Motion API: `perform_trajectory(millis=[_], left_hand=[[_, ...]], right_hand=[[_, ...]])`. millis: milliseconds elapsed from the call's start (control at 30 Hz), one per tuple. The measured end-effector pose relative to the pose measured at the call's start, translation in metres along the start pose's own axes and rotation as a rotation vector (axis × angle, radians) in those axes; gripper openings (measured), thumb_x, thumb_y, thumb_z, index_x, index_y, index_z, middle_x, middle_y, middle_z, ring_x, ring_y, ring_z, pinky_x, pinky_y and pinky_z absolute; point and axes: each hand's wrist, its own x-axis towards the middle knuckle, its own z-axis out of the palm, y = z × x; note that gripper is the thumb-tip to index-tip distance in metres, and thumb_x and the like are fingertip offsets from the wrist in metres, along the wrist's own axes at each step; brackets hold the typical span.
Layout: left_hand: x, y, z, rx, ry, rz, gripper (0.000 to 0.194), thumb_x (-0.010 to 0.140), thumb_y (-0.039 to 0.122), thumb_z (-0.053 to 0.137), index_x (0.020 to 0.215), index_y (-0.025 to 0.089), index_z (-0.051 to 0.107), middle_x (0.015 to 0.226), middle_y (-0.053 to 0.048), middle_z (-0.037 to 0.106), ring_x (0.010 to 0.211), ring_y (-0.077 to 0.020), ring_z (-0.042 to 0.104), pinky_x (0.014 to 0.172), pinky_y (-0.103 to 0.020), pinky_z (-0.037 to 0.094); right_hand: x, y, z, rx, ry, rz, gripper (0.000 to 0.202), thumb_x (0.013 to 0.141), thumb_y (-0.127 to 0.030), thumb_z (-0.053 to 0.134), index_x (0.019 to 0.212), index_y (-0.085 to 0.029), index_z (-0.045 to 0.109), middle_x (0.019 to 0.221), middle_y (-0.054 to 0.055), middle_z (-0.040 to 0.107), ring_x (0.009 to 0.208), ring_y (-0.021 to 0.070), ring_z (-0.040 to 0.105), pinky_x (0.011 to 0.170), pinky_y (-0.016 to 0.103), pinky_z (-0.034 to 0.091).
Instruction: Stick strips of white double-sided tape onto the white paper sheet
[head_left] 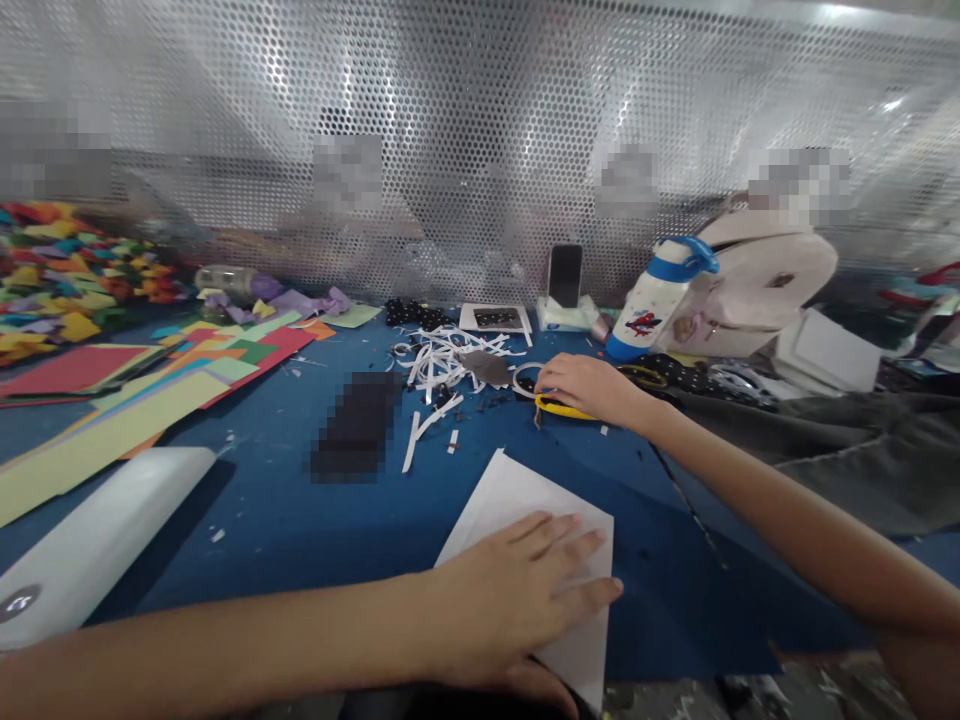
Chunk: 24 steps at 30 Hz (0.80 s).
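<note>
Narrow white paper strips [439, 362] lie apparently cut; the left hand [517, 590] spreads flat, holding nothing, on whole-looking white paper [517, 490]; the right hand [596, 386] curls over a curved yellow handle [568, 409], grip unclear.

coloured paper [135, 437] and white cuttings [431, 370] mark a craft workspace.

No word or number is showing clearly enough to be read. An oval badge [19, 602] is sitting on the near end of the white case [112, 540] at the left, its marks blurring. A red and dark printed figure [643, 323] is standing out on the white and blue bottle [660, 290]. A small dark patch [781, 280] is marking the pale bag [806, 255], and a bluish mark [553, 325] is showing on the white packet [577, 316].
</note>
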Motion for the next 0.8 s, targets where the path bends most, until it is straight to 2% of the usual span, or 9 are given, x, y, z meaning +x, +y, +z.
perform_trajectory(millis=[133, 233, 300, 400, 533, 633, 700, 800], left_hand=[[0.000, -0.008, 0.000, 0.079, -0.014, 0.025, 0.076, 0.085, 0.058, 0.058, 0.145, 0.018, 0.035, 0.154, -0.017, 0.028, 0.142, -0.0359, 0.027, 0.117, -0.049, 0.024], [0.003, -0.011, 0.000, 0.156, -0.021, 0.082, 0.071, 0.086, 0.059, 0.056, 0.143, 0.021, 0.040, 0.153, -0.017, 0.031, 0.138, -0.0366, 0.035, 0.114, -0.049, 0.031], [0.004, -0.012, 0.000, 0.216, -0.016, 0.132, 0.065, 0.087, 0.058, 0.055, 0.141, 0.022, 0.043, 0.150, -0.018, 0.036, 0.136, -0.0355, 0.040, 0.112, -0.047, 0.035], [0.003, -0.012, 0.000, 0.292, 0.001, 0.195, 0.055, 0.091, 0.053, 0.053, 0.137, 0.024, 0.049, 0.144, -0.016, 0.045, 0.131, -0.0335, 0.047, 0.110, -0.044, 0.039], [-0.003, -0.011, -0.001, 0.358, 0.020, 0.226, 0.039, 0.097, 0.039, 0.046, 0.133, 0.026, 0.053, 0.141, -0.013, 0.051, 0.128, -0.0304, 0.051, 0.106, -0.041, 0.044], [-0.006, -0.011, -0.002, 0.382, 0.011, 0.230, 0.036, 0.099, 0.033, 0.041, 0.134, 0.029, 0.052, 0.142, -0.009, 0.050, 0.130, -0.0271, 0.050, 0.108, -0.039, 0.043], [-0.005, -0.012, -0.003, 0.381, -0.023, 0.243, 0.036, 0.100, 0.033, 0.039, 0.133, 0.030, 0.051, 0.144, -0.007, 0.049, 0.132, -0.0256, 0.048, 0.110, -0.037, 0.042], [-0.004, -0.015, -0.005, 0.366, -0.036, 0.288, 0.035, 0.100, 0.032, 0.039, 0.131, 0.029, 0.054, 0.144, -0.008, 0.048, 0.132, -0.0257, 0.048, 0.109, -0.035, 0.043]], right_hand=[[0.011, 0.007, 0.001, 0.019, -0.014, 0.050, 0.018, 0.094, -0.030, 0.053, 0.096, -0.020, 0.068, 0.098, 0.007, 0.070, 0.096, 0.0238, 0.061, 0.078, 0.032, 0.044], [0.016, 0.001, 0.003, 0.049, 0.006, 0.107, 0.025, 0.096, -0.038, 0.049, 0.093, -0.021, 0.067, 0.096, 0.005, 0.070, 0.092, 0.0221, 0.062, 0.071, 0.029, 0.042], [0.020, -0.007, 0.005, 0.074, 0.027, 0.148, 0.024, 0.093, -0.041, 0.053, 0.088, -0.021, 0.066, 0.093, 0.004, 0.070, 0.090, 0.0220, 0.062, 0.067, 0.027, 0.040], [0.026, -0.015, 0.011, 0.116, 0.072, 0.224, 0.017, 0.087, -0.035, 0.061, 0.079, -0.020, 0.063, 0.087, 0.004, 0.070, 0.086, 0.0220, 0.062, 0.061, 0.026, 0.037], [0.028, -0.011, 0.012, 0.217, 0.167, 0.325, 0.011, 0.088, -0.028, 0.057, 0.081, -0.020, 0.059, 0.082, 0.003, 0.069, 0.074, 0.0185, 0.062, 0.059, 0.025, 0.035], [0.024, 0.000, 0.005, 0.323, 0.258, 0.370, 0.014, 0.094, -0.029, 0.045, 0.090, -0.020, 0.054, 0.075, 0.001, 0.067, 0.065, 0.0156, 0.059, 0.059, 0.025, 0.037], [0.020, 0.006, -0.002, 0.385, 0.335, 0.376, 0.016, 0.097, -0.029, 0.037, 0.095, -0.020, 0.051, 0.077, 0.002, 0.065, 0.066, 0.0154, 0.059, 0.063, 0.026, 0.040], [0.011, 0.008, -0.016, 0.435, 0.436, 0.373, 0.017, 0.097, -0.030, 0.036, 0.095, -0.019, 0.050, 0.084, 0.004, 0.061, 0.075, 0.0167, 0.057, 0.068, 0.028, 0.041]])
